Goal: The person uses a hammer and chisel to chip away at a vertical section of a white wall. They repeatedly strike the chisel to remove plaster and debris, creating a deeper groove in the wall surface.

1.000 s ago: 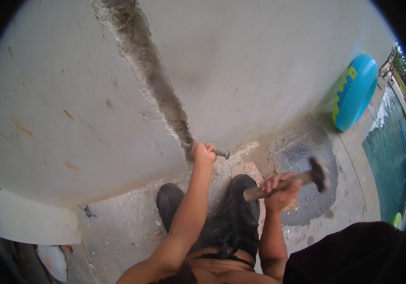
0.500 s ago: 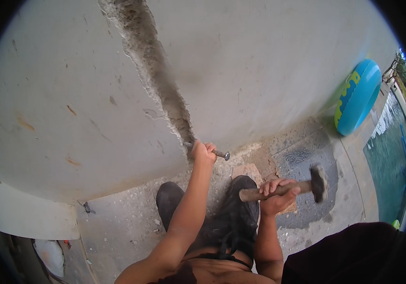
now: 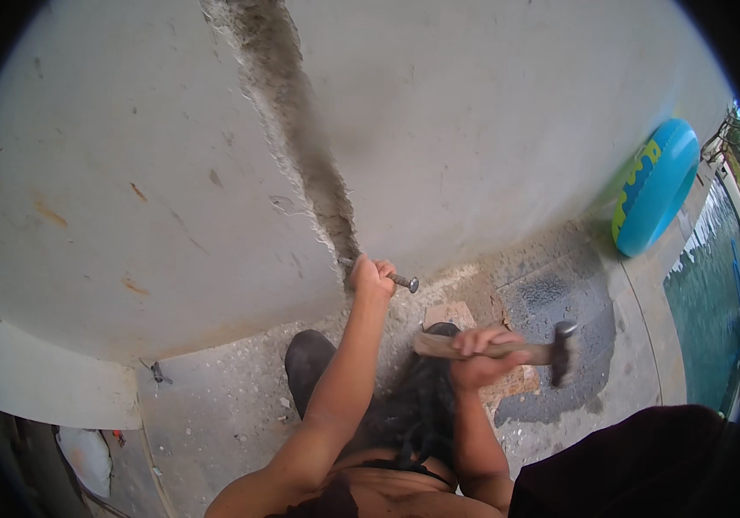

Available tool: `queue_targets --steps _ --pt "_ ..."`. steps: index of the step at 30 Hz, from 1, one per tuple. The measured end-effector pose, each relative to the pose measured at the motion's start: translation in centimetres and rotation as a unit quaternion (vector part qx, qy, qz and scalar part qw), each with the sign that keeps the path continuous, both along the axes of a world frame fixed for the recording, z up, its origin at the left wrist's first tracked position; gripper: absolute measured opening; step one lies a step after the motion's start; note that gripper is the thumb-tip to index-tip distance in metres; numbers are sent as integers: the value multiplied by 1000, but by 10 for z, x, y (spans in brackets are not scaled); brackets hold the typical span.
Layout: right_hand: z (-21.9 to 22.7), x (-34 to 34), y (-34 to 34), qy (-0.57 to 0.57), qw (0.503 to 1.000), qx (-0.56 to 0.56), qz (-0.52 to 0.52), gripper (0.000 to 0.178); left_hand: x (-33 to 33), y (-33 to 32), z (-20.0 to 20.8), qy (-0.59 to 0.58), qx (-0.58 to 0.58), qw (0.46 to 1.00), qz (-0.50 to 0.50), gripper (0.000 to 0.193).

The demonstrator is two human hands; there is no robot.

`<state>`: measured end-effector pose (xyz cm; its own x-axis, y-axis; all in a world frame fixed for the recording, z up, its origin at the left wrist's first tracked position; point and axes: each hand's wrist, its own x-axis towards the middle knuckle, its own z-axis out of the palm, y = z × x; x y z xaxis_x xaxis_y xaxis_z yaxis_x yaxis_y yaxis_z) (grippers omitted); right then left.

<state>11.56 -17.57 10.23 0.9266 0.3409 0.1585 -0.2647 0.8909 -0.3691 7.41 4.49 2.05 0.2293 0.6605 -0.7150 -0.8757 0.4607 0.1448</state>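
Observation:
A rough groove (image 3: 305,142) runs down the pale plastered wall (image 3: 473,104). At its lower end my left hand (image 3: 373,275) is wrapped round a metal chisel (image 3: 406,282). The chisel's tip side meets the left edge of the groove, and its flat struck end sticks out to the right. My right hand (image 3: 486,356), a little blurred, grips the wooden handle of a hammer (image 3: 563,352). The hammer head is to the right of that hand, apart from the chisel.
Chips and dust lie over the concrete floor (image 3: 214,414). A reddish tile piece (image 3: 449,314) lies by my knee, beside a dark wet-looking patch (image 3: 551,302). A blue swim ring (image 3: 659,188) leans on the wall at right, near a pool (image 3: 705,302). A white bag (image 3: 88,462) sits lower left.
My right hand and the hammer have shifted slightly left, and the hammer head has turned. My left hand keeps the chisel at nearly the same spot. The view has tilted slightly.

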Motion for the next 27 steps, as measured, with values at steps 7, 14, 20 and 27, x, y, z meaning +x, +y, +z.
queue_targets --steps 7,14,20,27 --pt "-94 3 -32 -218 816 -489 216 40 -13 1 -11 -13 15 1000 -17 35" --pt "-75 29 -69 -136 851 -476 176 40 6 -63 5 20 -18 996 -84 36" --pt "-77 26 -83 -89 842 -497 188 42 0 -54 -8 81 26 996 -21 27" --pt "-51 47 -75 -70 862 -486 125 45 5 -21 -2 83 -9 996 29 32"
